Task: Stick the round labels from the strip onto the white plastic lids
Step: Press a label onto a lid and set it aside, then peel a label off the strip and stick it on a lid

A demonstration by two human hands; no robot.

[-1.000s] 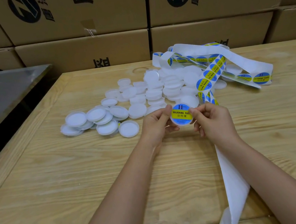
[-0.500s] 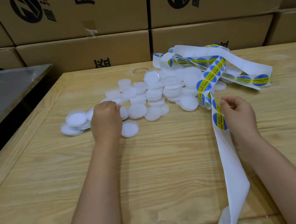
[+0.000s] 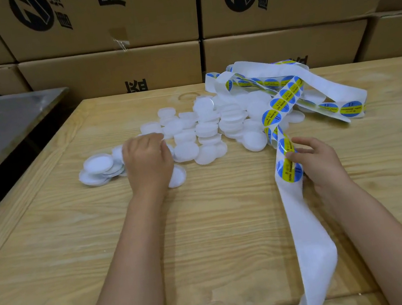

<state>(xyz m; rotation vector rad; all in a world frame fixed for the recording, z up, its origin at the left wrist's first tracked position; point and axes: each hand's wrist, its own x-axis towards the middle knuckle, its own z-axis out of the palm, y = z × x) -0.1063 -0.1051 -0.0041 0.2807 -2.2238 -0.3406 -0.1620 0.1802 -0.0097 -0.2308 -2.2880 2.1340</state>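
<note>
My right hand (image 3: 322, 162) pinches the label strip (image 3: 307, 227), thumb on the front and fingers behind it, right at the lowest round label (image 3: 287, 172). Below that hand the strip is bare white backing, trailing toward me off the edge of the bench (image 3: 206, 230). Beyond the hand it loops away in a loose tangle with more blue-and-yellow labels on it.

The backing is thin, glossy and limp, so I judge it will buckle if I pull on it. It is better to bend it sharply behind the label and catch the lifted rim with a fingertip. The label itself looks featherlight and sticky, and likely to crease or fold onto itself.

My left hand (image 3: 147, 161) lies knuckles-up on the near side of the white plastic lids (image 3: 206, 125), its fingers curled down out of sight. I cannot tell whether it holds one. One lid (image 3: 178, 175) peeks out just beside its wrist.

The lids are shallow, stiff, smooth discs, translucent white. I expect them to be light and skiddy on the pale wood grain, best taken by the rim.
</note>
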